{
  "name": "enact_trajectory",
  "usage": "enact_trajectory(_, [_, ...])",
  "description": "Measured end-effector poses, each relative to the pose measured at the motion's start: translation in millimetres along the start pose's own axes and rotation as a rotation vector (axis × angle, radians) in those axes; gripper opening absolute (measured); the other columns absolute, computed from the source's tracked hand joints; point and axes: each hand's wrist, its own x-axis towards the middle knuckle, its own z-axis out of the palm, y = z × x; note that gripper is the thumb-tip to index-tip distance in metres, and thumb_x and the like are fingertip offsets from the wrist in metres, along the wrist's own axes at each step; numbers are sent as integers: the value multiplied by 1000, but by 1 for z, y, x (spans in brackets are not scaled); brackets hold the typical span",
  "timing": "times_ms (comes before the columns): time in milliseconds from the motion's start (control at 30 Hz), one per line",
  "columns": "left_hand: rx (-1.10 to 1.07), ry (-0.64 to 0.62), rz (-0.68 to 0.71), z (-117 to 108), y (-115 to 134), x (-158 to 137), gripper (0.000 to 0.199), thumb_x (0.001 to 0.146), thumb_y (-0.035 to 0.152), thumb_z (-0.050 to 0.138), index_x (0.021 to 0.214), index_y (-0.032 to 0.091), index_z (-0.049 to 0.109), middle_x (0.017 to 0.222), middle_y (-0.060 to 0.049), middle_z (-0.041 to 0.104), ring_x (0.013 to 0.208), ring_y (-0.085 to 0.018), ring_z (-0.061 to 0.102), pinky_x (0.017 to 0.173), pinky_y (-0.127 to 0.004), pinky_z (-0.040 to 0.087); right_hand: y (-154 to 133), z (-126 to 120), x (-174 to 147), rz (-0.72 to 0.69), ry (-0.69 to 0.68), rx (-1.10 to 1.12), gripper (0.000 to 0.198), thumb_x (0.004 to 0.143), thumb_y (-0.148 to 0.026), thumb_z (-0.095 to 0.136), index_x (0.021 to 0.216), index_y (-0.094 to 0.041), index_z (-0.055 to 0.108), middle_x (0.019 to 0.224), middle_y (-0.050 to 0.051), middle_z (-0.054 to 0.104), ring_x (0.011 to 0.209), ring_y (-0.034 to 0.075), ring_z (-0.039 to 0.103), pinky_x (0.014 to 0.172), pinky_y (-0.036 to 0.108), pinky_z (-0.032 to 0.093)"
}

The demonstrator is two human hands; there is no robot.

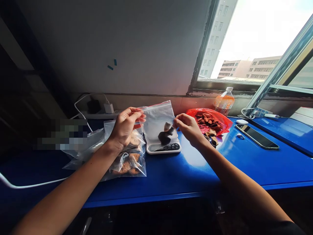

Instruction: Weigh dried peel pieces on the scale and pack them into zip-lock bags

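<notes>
A clear zip bag (156, 119) with a red seal line hangs upright over a white kitchen scale (163, 150); several dark, shell-like pieces (166, 135) lie in its lower part. My left hand (128, 124) pinches the bag's upper left corner between thumb and fingers. At the bag's right edge my right hand (187, 127) is closed in a pinch on the plastic. The scale's buttons show below the bag, but its display is hard to read. Filled zip bags (128, 163) with brown chunks lie left of the scale, partly behind my left forearm.
An opened red plastic bag (225, 123) of brown shell-like pieces stands right of the scale, some pieces spilling out. Beyond it is an orange drink bottle (224, 99). A phone (257, 136) lies on the blue table (186, 178). A charger (109, 107) and white cables are at the back left.
</notes>
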Motion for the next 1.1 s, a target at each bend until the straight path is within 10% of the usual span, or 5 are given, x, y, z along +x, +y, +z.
enact_trajectory(267, [106, 0, 88, -2, 1, 0, 17, 68, 31, 71, 77, 18, 67, 76, -1, 68, 71, -13, 59, 60, -22, 44, 2, -2, 1, -68, 9, -85, 15, 75, -34, 55, 73, -19, 55, 69, 0, 60, 65, 13, 55, 61, 28, 44])
enact_trajectory(567, [329, -335, 26, 4, 1, -15, 19, 69, 37, 74, 71, 19, 70, 68, -2, 63, 63, -15, 55, 52, -24, 41, -16, -24, 0, -332, 210, -228, 24, 68, -15, 47, 90, -22, 52, 88, 3, 61, 82, 16, 60, 71, 32, 49])
enact_trajectory(867, [170, -186, 53, 7, -5, -14, 34, 63, 33, 80, 93, 19, 70, 76, -1, 66, 67, -14, 58, 62, -26, 47, -19, -17, -7, -242, -21, -188, 27, 79, -21, 52, 106, -22, 50, 85, 1, 58, 76, 16, 58, 66, 31, 49])
enact_trajectory(1100, [389, -206, 221, 13, -8, -29, 24, 71, 27, 73, 92, 23, 61, 71, 2, 65, 69, -17, 62, 66, -29, 46, -28, -3, -23, -585, 43, -668, 39, 80, -12, 52, 118, -19, 50, 111, 14, 63, 103, 28, 55, 89, 44, 43])
